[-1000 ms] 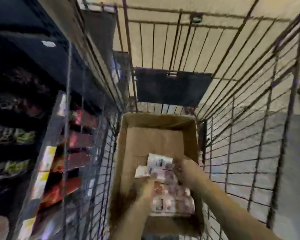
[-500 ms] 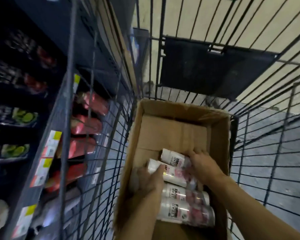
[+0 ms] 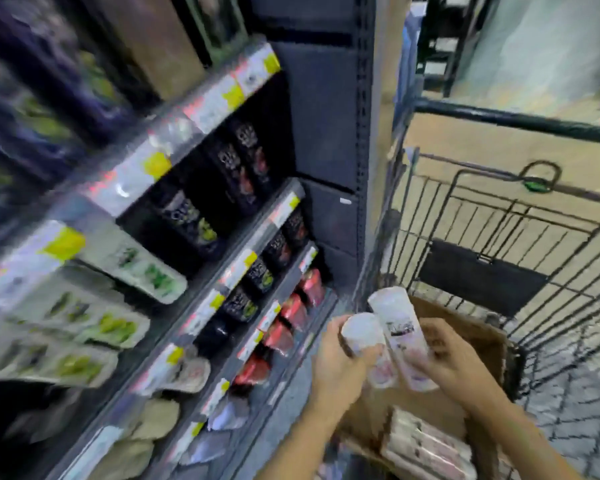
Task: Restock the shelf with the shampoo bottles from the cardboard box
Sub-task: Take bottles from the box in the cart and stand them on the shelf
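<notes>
Hands grip bottles over box, beside shelf.

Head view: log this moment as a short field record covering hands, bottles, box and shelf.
left hand: holds one white shampoo bottle
right hand: holds a second white bottle
bottle position: both lifted above the cardboard box, side by side
box contents: more bottles lying flat inside
box location: in a wire cart
shelf: at left, stocked with dark, red and white products
image quality: motion-blurred
</notes>
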